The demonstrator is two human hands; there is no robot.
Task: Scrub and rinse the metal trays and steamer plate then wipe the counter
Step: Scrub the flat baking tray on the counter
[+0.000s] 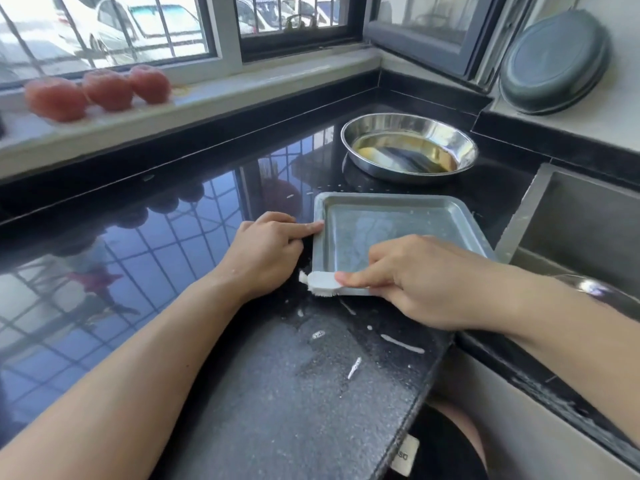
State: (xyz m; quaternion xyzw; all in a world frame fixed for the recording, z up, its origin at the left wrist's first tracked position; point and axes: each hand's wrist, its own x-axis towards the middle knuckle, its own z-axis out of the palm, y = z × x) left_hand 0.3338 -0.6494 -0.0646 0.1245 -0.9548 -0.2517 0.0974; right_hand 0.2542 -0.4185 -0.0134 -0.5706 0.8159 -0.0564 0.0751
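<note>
On the black counter, beside the sink:
Tray: one rectangular metal tray [391, 226], dull grey, shallow, raised rim and rounded corners; it lies flat, its long axis running left to right, its right end reaching toward the sink [575, 230].
Brush: one white brush [322, 281], bristles down, lying along the tray's near rim; its head points left and sticks out past the near-left corner.
Right hand: the right hand [429, 282] grips the brush, fingers curled round the handle, forefinger laid straight along its back.
Left hand: the left hand [266, 251] rests at the tray's left edge, forefinger pressed on the rim, the other fingers curled under.
Counter: glossy black stone counter [173, 237] mirroring the window bars; white streaks and specks lie on the near part.
Bowl: one round, shiny steel bowl [408, 147] behind the tray, apart from it, with yellowish liquid in the bottom.
Sill: three red tomatoes [100, 91] in a row on the pale window ledge.
Wall: one dark round pan [554, 60] leaning at the right.
</note>
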